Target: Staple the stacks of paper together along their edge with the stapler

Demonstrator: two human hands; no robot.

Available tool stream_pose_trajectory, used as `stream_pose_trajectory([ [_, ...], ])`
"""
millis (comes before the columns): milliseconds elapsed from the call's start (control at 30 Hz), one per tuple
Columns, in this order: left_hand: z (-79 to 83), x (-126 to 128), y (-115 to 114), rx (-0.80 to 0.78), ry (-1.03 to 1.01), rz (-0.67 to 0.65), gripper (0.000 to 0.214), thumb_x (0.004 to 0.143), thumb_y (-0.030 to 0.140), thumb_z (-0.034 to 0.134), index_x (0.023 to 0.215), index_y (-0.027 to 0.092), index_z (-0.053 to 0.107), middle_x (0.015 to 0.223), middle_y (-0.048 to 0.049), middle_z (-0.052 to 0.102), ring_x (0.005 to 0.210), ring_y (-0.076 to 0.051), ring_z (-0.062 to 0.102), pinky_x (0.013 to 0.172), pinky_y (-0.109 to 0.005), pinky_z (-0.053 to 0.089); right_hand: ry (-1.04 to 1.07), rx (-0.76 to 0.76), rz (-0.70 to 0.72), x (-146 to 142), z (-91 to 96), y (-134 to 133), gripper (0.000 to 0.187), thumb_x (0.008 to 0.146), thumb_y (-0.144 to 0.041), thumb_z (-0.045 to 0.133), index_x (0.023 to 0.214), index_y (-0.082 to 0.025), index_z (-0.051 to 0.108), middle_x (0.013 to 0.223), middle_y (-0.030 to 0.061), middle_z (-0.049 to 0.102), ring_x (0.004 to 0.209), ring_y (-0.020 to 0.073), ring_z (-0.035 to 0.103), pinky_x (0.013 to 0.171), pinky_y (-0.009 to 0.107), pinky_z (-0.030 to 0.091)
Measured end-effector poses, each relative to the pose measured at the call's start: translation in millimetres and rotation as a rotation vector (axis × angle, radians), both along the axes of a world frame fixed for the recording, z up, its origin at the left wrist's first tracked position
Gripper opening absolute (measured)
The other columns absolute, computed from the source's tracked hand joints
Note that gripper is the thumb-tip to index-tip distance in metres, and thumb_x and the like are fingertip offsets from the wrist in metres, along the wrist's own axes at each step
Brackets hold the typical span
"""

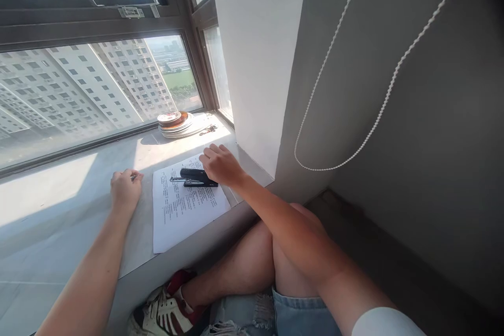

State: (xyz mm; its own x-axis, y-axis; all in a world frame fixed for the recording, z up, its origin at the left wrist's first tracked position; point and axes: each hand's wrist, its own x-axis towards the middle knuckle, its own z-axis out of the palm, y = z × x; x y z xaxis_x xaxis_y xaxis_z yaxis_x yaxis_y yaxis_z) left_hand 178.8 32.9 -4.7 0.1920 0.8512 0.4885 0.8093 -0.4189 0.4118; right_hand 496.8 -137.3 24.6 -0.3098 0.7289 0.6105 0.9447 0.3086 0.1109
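Observation:
A printed sheet of paper lies on the pale window sill, one corner over the sill's front edge. A black stapler rests on the sheet's upper part, its metal arm swung open to the left. My right hand sits at the stapler's right end with fingers curled; whether it grips the stapler is unclear. My left hand rests on the sill left of the paper, fingers closed around a small item I cannot make out.
A stack of plates stands at the sill's far right corner by the window, with a small dark object beside it. A white beaded cord hangs on the grey wall. My bent legs and a sneaker are below.

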Motion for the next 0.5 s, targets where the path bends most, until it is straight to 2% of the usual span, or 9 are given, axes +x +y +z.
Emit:
stream_pose_trajectory([
  [100, 7.6, 8.9, -9.6, -0.016, -0.06, 0.042, 0.008, 0.101, 0.016, 0.063, 0.096, 0.016, 0.058, 0.079, 0.0045, 0.058, 0.07, -0.014, 0.049, 0.071, -0.024, 0.038, -0.019, 0.03, 0.056, -7.4, 3.0, -5.2, 0.033, 0.107, -0.006, 0.04, 0.096, -0.014, 0.069, 0.1, 0.0127, 0.068, 0.1, 0.0258, 0.054, 0.08, 0.038, 0.039],
  [167, 17.2, 16.6, -22.6, 0.001, -0.089, 0.024, 0.004, 0.103, 0.016, 0.06, 0.1, 0.017, 0.058, 0.076, 0.0059, 0.06, 0.067, -0.013, 0.05, 0.067, -0.023, 0.034, -0.043, 0.028, 0.096, -12.9, 4.4, -8.5, 0.03, 0.107, -0.006, 0.042, 0.098, -0.015, 0.069, 0.101, 0.0127, 0.069, 0.102, 0.0264, 0.055, 0.081, 0.038, 0.039],
  [267, 40.0, 33.7, -61.5, 0.164, -0.158, -0.002, 0.01, 0.104, 0.014, 0.052, 0.099, 0.017, 0.06, 0.074, 0.0052, 0.057, 0.065, -0.012, 0.05, 0.067, -0.024, 0.036, -0.102, 0.006, 0.118, -23.0, 6.0, -13.3, 0.027, 0.104, -0.001, 0.044, 0.098, -0.015, 0.068, 0.1, 0.0118, 0.07, 0.102, 0.0265, 0.056, 0.083, 0.038, 0.04],
  [333, 57.6, 49.9, -105.5, 0.287, -0.316, -0.011, 0.019, 0.108, 0.016, 0.044, 0.097, 0.017, 0.06, 0.07, 0.0056, 0.053, 0.06, -0.011, 0.052, 0.064, -0.026, 0.041, -0.139, -0.006, 0.135, -31.4, 6.9, -16.5, 0.029, 0.101, 0.003, 0.045, 0.096, -0.016, 0.066, 0.097, 0.0105, 0.07, 0.1, 0.0261, 0.057, 0.082, 0.038, 0.041],
  [400, 71.2, 68.6, -162.3, 0.302, -0.55, -0.065, 0.026, 0.11, 0.022, 0.04, 0.091, 0.02, 0.058, 0.063, 0.0067, 0.044, 0.051, -0.012, 0.046, 0.054, -0.027, 0.039, -0.167, -0.002, 0.173, -40.1, 7.5, -20.2, 0.031, 0.098, 0.006, 0.046, 0.094, -0.018, 0.065, 0.096, 0.0093, 0.07, 0.098, 0.0259, 0.057, 0.081, 0.038, 0.041],
  [467, 75.5, 87.3, -223.8, 0.286, -0.543, -0.102, 0.025, 0.11, 0.03, 0.046, 0.091, 0.023, 0.061, 0.064, 0.0043, 0.049, 0.057, -0.015, 0.055, 0.055, -0.03, 0.04, -0.185, 0.026, 0.213, -47.8, 7.8, -24.3, 0.031, 0.098, 0.006, 0.046, 0.095, -0.018, 0.065, 0.095, 0.0087, 0.07, 0.099, 0.0263, 0.058, 0.08, 0.038, 0.041],
  [500, 72.9, 96.1, -252.8, 0.217, -0.507, -0.164, 0.024, 0.111, 0.035, 0.047, 0.095, 0.025, 0.062, 0.066, 0.0031, 0.053, 0.058, -0.017, 0.056, 0.056, -0.033, 0.043, -0.19, 0.046, 0.228, -50.9, 7.8, -26.4, 0.032, 0.099, 0.006, 0.045, 0.095, -0.018, 0.065, 0.095, 0.0087, 0.07, 0.1, 0.0265, 0.059, 0.08, 0.038, 0.042],
])
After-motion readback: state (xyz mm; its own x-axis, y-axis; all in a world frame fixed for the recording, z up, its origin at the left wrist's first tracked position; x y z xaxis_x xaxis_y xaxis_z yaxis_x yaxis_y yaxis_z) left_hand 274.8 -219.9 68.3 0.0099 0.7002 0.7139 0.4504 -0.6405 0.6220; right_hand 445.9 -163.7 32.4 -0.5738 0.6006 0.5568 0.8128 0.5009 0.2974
